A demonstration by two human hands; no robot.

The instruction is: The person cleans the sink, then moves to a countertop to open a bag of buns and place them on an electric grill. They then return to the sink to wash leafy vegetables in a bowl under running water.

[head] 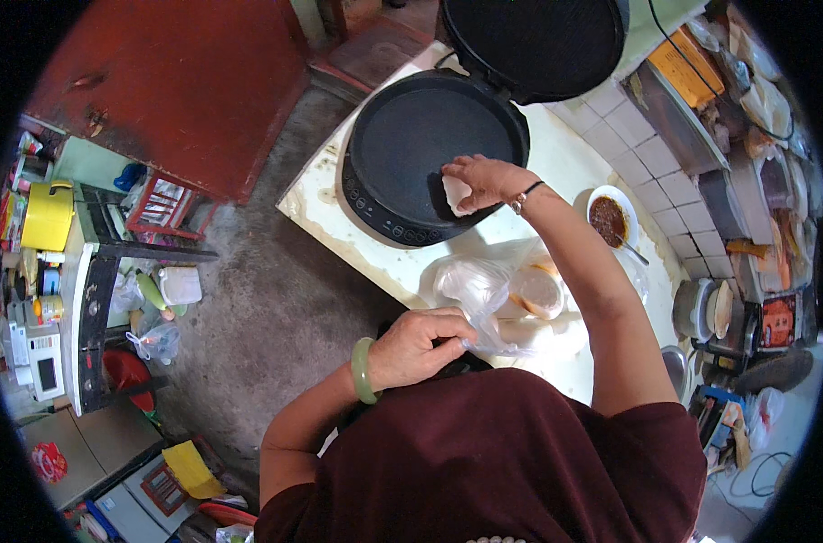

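My right hand [486, 182] holds a white folded tissue or cloth [458, 195] at the near right edge of the round black electric griddle [428, 136]. The griddle's black lid [537, 41] stands raised behind it. My left hand [422, 345], with a green bangle on the wrist, pinches the edge of a clear plastic bag [476, 282] in front of my body. Under and beside the bag lie pale round items [537, 292], partly hidden by plastic and glare. To the right of my right forearm is a white bowl [633, 216] of red-brown sauce [607, 218] with a metal spoon in it.
The white worktop [377, 261] meets a tiled wall [646, 146] with cluttered shelves. Lidded pots [693, 309] stand at the right. A dark red tabletop [174, 75] is at the upper left. Across the concrete floor, a shelf unit [89, 305] holds a yellow pot [48, 216].
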